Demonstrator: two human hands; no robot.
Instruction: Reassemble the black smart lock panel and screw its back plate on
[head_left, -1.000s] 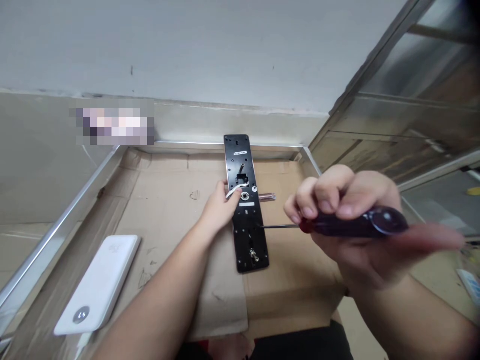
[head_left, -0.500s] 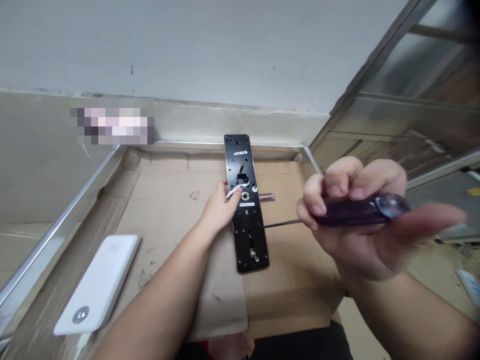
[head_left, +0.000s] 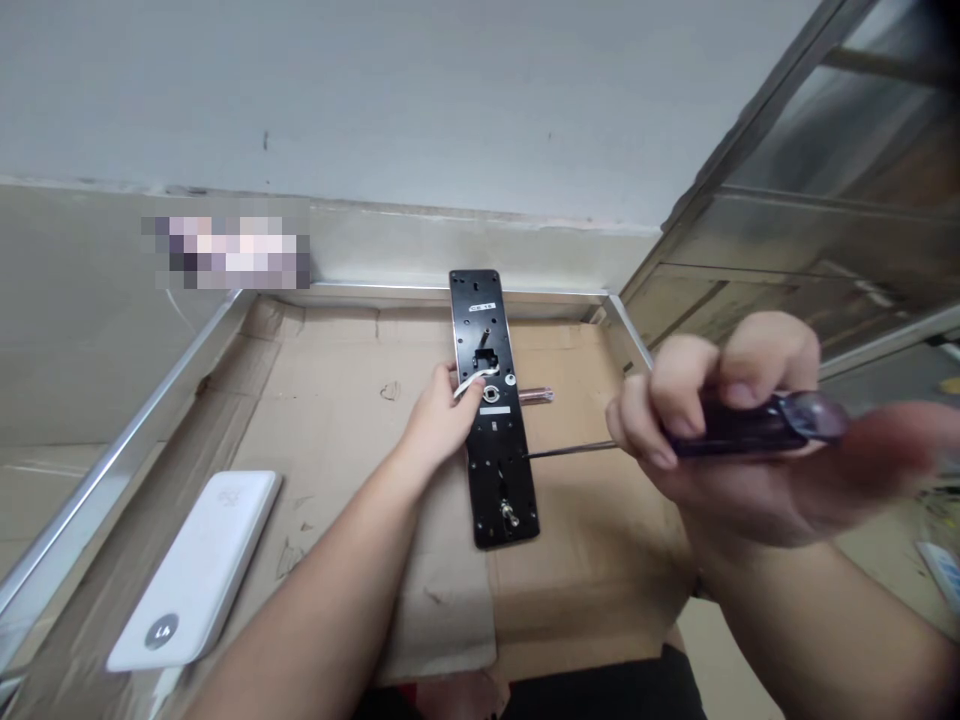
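Note:
A long black lock plate (head_left: pixel 493 430) lies on the cardboard with its back side up, showing screws, a square hole and a spindle. My left hand (head_left: pixel 444 412) grips its left edge, the thumb pressing a white cable (head_left: pixel 470 382) against it. In my right hand (head_left: pixel 739 440) is a screwdriver with a dark purple, see-through handle (head_left: pixel 739 424). The screwdriver's thin shaft points left, and its tip meets the plate's right edge in the lower half. From under the plate's right side a metallic handle (head_left: pixel 536 395) sticks out.
A white power bank (head_left: pixel 196 570) with a cable plugged in lies at the left. Cardboard (head_left: pixel 337 350) lines the surface, bounded by a metal rim (head_left: pixel 127 440). A wall stands behind, and a metal-framed glass panel (head_left: pixel 817 230) is at the right.
My right hand has shifted a little to the right, its fingers and the screwdriver handle with it. The screwdriver tip stays at the plate's edge. My left hand and the plate are nearly unmoved.

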